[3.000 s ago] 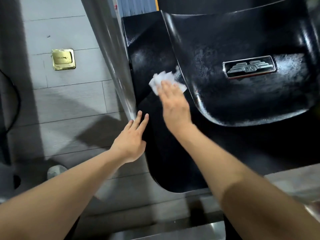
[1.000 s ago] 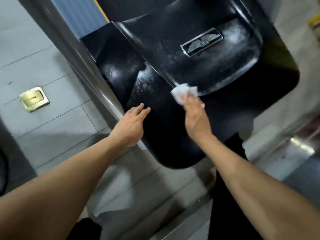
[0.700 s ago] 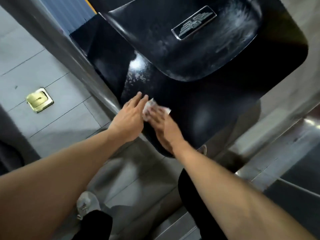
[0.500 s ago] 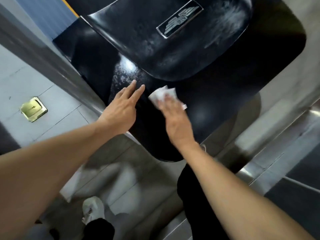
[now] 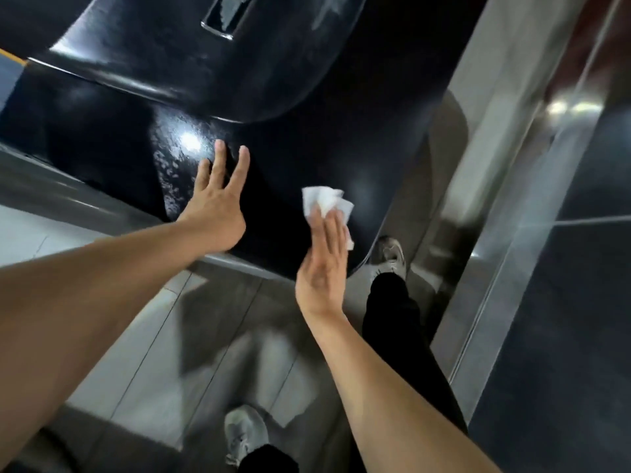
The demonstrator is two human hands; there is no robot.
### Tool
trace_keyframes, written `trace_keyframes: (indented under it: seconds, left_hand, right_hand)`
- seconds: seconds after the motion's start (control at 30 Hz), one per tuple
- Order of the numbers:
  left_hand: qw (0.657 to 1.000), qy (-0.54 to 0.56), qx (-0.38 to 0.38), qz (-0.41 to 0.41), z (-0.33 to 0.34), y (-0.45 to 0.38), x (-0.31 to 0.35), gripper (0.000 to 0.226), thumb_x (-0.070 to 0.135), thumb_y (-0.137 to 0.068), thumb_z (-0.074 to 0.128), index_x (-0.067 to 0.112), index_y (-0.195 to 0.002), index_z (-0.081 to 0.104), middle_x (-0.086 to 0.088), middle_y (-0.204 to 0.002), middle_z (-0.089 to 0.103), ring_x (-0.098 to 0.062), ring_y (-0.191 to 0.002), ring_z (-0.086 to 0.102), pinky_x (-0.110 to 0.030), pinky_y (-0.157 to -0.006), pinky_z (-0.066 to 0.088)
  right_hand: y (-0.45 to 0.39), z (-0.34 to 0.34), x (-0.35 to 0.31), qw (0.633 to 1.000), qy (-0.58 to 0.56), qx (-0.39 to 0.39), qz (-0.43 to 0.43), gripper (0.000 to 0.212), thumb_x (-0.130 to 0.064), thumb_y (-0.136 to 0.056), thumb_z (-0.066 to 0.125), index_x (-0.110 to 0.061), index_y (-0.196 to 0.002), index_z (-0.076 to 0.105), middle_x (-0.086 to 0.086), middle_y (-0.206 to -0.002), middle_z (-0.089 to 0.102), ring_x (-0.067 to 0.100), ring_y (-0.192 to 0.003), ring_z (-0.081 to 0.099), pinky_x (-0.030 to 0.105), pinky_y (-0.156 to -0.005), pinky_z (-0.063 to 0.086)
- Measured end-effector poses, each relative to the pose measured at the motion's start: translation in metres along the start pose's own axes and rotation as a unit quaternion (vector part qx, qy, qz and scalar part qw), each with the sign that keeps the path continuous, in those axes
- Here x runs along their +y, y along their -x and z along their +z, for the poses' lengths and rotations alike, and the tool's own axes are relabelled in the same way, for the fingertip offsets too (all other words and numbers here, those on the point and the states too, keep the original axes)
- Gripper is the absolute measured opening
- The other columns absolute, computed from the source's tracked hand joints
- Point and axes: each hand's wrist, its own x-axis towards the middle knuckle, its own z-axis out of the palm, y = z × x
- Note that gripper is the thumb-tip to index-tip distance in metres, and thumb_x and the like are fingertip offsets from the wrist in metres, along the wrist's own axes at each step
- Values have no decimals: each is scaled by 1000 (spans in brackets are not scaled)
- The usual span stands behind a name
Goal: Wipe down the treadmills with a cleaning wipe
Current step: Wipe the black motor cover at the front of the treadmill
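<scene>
The glossy black treadmill motor cover [image 5: 307, 138] fills the upper part of the head view, with a raised hood and a chrome badge [image 5: 222, 15] at the top. My left hand [image 5: 215, 206] lies flat on the cover, fingers straight and spread. To its right, my right hand [image 5: 324, 264] presses a crumpled white cleaning wipe [image 5: 324, 203] against the cover's lower right part with straight fingers. Wet streaks [image 5: 170, 179] show on the black surface left of my left hand.
A grey metal side rail [image 5: 51, 189] runs along the left. On the right stands another machine's silver frame [image 5: 505, 165]. Below are grey floor tiles [image 5: 143, 353], my grey shoes [image 5: 244, 435] and black trousers [image 5: 396, 319].
My right hand has slid the wipe rightward and down toward the cover's lower right edge. The left hand stays flat on the cover. The camera has swung down and right.
</scene>
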Motion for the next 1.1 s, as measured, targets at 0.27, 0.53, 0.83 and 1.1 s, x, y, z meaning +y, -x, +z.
trace_keyframes:
  seconds: [0.27,0.53,0.83,1.1]
  left_hand:
    - [1000,4,-2,0,-3,0,2,105,-10,-93,40,43,-155,-26,7,-162,-39,-29,-155,-22,-39,-122,18]
    - [1000,-5,-11,-2,-6,0,0,105,-8,-92,41,44,-155,-25,8,-163,-37,-28,-155,-20,-42,-123,14]
    - [1000,7,-14,-2,-4,0,2,102,-4,-95,41,41,-155,-27,5,-162,-40,-30,-154,-23,-40,-124,8]
    - [999,-27,22,31,0,-4,-1,89,0,-95,38,12,-157,-24,-12,-162,-35,-24,-151,-32,-33,-122,-19]
  right_hand:
    - [25,6,-5,998,16,40,41,74,14,-88,33,-14,-157,31,11,-162,30,19,-154,13,41,-126,13]
    - [26,10,32,861,195,-222,-413,59,2,-96,28,-5,-154,33,10,-164,25,25,-153,20,41,-126,13]
    - [20,-53,71,990,104,-73,-56,85,17,-90,49,-27,-159,23,-3,-166,14,9,-154,8,33,-126,14]
    - [-100,11,-30,948,72,-108,-292,52,0,-98,45,-10,-149,46,9,-157,40,23,-149,32,38,-125,19]
